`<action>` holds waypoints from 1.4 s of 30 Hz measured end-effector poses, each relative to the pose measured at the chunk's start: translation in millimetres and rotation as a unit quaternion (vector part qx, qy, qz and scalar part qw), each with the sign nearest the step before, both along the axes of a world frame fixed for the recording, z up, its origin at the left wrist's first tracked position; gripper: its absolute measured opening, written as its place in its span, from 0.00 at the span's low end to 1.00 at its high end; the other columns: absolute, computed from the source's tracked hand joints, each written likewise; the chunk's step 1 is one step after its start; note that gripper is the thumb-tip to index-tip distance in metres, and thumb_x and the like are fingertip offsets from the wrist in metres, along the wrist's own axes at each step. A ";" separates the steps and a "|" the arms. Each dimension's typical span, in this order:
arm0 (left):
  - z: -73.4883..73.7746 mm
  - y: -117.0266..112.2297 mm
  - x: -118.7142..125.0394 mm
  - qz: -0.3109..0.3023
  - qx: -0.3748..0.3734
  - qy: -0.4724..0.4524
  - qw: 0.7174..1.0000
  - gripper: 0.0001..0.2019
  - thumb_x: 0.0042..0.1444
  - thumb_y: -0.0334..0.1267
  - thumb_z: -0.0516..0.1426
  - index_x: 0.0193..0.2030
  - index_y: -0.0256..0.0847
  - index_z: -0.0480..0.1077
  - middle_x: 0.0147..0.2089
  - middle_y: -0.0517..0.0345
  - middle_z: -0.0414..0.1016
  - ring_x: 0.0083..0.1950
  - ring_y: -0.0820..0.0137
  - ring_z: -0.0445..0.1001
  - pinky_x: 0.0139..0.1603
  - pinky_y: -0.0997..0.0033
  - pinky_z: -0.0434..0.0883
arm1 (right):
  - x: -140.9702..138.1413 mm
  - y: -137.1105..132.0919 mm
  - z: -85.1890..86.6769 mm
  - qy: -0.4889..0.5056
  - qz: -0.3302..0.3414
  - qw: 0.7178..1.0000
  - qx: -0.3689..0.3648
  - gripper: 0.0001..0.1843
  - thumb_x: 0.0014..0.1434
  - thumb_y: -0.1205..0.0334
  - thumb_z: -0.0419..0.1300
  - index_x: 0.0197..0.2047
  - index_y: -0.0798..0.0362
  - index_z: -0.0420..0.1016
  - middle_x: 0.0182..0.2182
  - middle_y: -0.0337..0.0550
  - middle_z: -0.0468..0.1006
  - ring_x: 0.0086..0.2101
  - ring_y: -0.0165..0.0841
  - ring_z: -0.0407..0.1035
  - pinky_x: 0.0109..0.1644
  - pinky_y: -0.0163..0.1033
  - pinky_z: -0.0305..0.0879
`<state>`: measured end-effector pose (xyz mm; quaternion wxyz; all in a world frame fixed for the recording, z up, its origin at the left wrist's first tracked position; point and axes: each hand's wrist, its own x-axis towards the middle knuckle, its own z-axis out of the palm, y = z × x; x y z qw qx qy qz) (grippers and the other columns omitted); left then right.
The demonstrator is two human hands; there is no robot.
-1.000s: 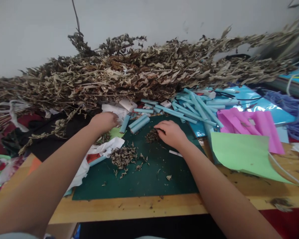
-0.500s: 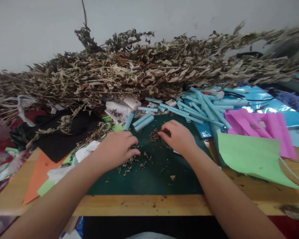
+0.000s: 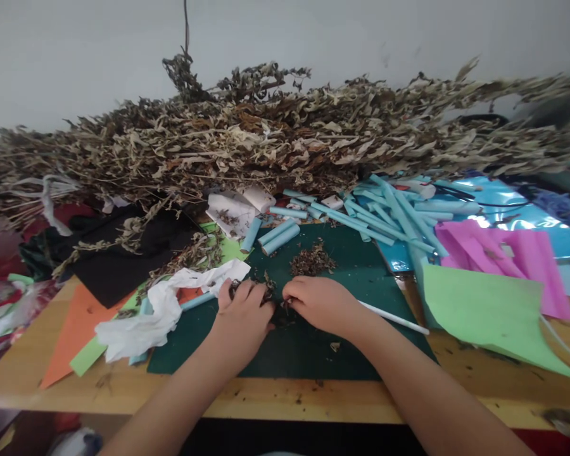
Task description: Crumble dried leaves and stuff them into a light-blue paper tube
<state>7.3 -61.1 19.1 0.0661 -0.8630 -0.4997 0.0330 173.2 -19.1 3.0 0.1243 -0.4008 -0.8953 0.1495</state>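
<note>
My left hand (image 3: pixel 245 311) is curled over crumbled dried leaves (image 3: pixel 267 288) on a dark green mat (image 3: pixel 356 361); bits of leaf show between its fingers. Close beside it, my right hand (image 3: pixel 319 304) has its fingertips pinched together around a few dried leaf crumbs. A small heap of crushed leaves (image 3: pixel 312 258) lies on the mat just beyond the right hand. Under the right forearm a thin white stick (image 3: pixel 395 316) lies partly hidden. Crumpled white tissue (image 3: pixel 164 304) rests left of my left hand.
A long pile of dried leafy stalks (image 3: pixel 275 139) spans the back against the wall. Light blue paper rolls (image 3: pixel 380 212) lie in front of it. Pink crepe paper (image 3: pixel 508 253) and a green sheet (image 3: pixel 484 310) are at right; black cloth (image 3: pixel 123 253) and orange paper (image 3: pixel 78 329) at left.
My right hand has left the leaf heap and moved nearer to me, beside the left. The left hand has shifted right and closer, uncovering more tissue. The view has tilted slightly.
</note>
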 end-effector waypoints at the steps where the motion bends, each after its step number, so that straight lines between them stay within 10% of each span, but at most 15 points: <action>1: -2.4 -2.3 -0.3 0.004 0.009 -0.003 1.000 0.06 0.48 0.36 0.55 0.35 0.46 0.67 0.45 0.53 0.67 0.50 0.57 0.60 0.52 0.44 0.46 | 1.6 0.7 1.1 0.021 -0.010 1.000 -0.017 0.07 0.52 0.69 0.49 0.31 0.50 0.67 0.29 0.38 0.72 0.29 0.30 0.65 0.27 0.33 0.52; 9: -3.9 -6.4 -2.2 0.010 -0.006 -0.068 0.998 0.08 0.53 0.33 0.48 0.31 0.45 0.67 0.42 0.54 0.69 0.49 0.59 0.62 0.53 0.46 0.47 | 14.6 11.7 -2.1 0.232 -0.069 0.968 -0.070 0.15 0.51 0.72 0.46 0.38 0.50 0.69 0.36 0.40 0.74 0.36 0.30 0.67 0.38 0.35 0.60; 13: 4.4 1.0 -1.3 0.058 -0.093 -0.273 0.956 0.11 0.52 0.40 0.50 0.41 0.44 0.66 0.42 0.52 0.68 0.47 0.61 0.63 0.51 0.50 0.53 | 13.8 12.0 -2.3 0.289 -0.086 0.948 -0.106 0.14 0.48 0.73 0.47 0.32 0.51 0.71 0.31 0.38 0.75 0.33 0.29 0.67 0.37 0.35 0.62; 15: 2.3 4.6 5.6 0.089 -0.179 -0.469 0.860 0.18 0.49 0.42 0.53 0.48 0.45 0.61 0.44 0.51 0.67 0.48 0.63 0.64 0.50 0.56 0.58 | 11.5 9.8 0.3 0.324 -0.095 0.929 -0.148 0.13 0.48 0.72 0.48 0.33 0.51 0.70 0.29 0.38 0.74 0.30 0.28 0.67 0.34 0.35 0.63; 19: -11.0 10.0 36.6 0.166 -0.307 -0.807 0.476 0.21 0.45 0.42 0.57 0.47 0.45 0.61 0.48 0.54 0.66 0.48 0.68 0.66 0.49 0.66 0.63 | 4.5 3.7 5.2 0.356 -0.075 0.915 -0.177 0.12 0.50 0.70 0.49 0.36 0.52 0.70 0.32 0.40 0.74 0.31 0.29 0.67 0.35 0.35 0.64; 21: -15.4 12.5 54.6 0.217 -0.312 -0.865 0.329 0.15 0.46 0.40 0.56 0.42 0.41 0.65 0.41 0.54 0.70 0.43 0.71 0.70 0.46 0.69 0.66 | 1.0 1.0 4.7 0.306 -0.041 0.943 -0.121 0.13 0.51 0.71 0.48 0.37 0.52 0.70 0.33 0.42 0.73 0.33 0.30 0.66 0.38 0.37 0.63; 24: -14.6 17.0 72.9 0.258 -0.277 -0.900 0.215 0.08 0.51 0.36 0.52 0.38 0.39 0.67 0.38 0.55 0.72 0.42 0.72 0.71 0.45 0.72 0.67 | -1.8 -2.6 1.5 0.194 0.006 0.981 0.000 0.16 0.53 0.70 0.46 0.43 0.56 0.68 0.37 0.50 0.70 0.38 0.36 0.62 0.42 0.43 0.60; 28: -10.6 26.5 73.3 0.303 -0.252 -0.908 0.140 0.08 0.55 0.35 0.47 0.31 0.39 0.66 0.32 0.57 0.72 0.35 0.75 0.72 0.43 0.74 0.68 | 1.2 -7.2 1.3 0.138 0.010 0.988 0.071 0.25 0.54 0.70 0.43 0.57 0.57 0.53 0.45 0.53 0.66 0.41 0.40 0.59 0.42 0.48 0.57; 31: -11.6 32.4 67.2 0.284 -0.212 -0.923 0.149 0.10 0.56 0.33 0.45 0.27 0.39 0.64 0.23 0.63 0.68 0.25 0.79 0.70 0.37 0.76 0.69 | 2.6 -8.5 6.0 0.212 -0.009 0.975 0.065 0.24 0.55 0.68 0.44 0.56 0.54 0.55 0.40 0.48 0.69 0.39 0.37 0.61 0.43 0.46 0.57; 34: -12.7 27.3 72.8 0.237 -0.176 -0.927 0.230 0.06 0.51 0.28 0.49 0.30 0.40 0.65 0.21 0.66 0.66 0.25 0.80 0.69 0.38 0.76 0.69 | -4.1 -5.9 10.8 0.375 -0.105 0.919 0.054 0.21 0.58 0.61 0.41 0.54 0.52 0.56 0.42 0.47 0.67 0.43 0.35 0.60 0.46 0.43 0.58; 42: -1.4 -7.9 90.4 0.126 -0.205 -0.859 0.451 0.19 0.54 0.50 0.45 0.49 0.47 0.64 0.55 0.59 0.62 0.60 0.68 0.52 0.61 0.69 0.49 | -32.0 -12.1 13.6 0.505 -0.163 0.844 -0.077 0.36 0.55 0.41 0.27 0.60 0.53 0.40 0.60 0.45 0.43 0.58 0.34 0.38 0.60 0.46 0.37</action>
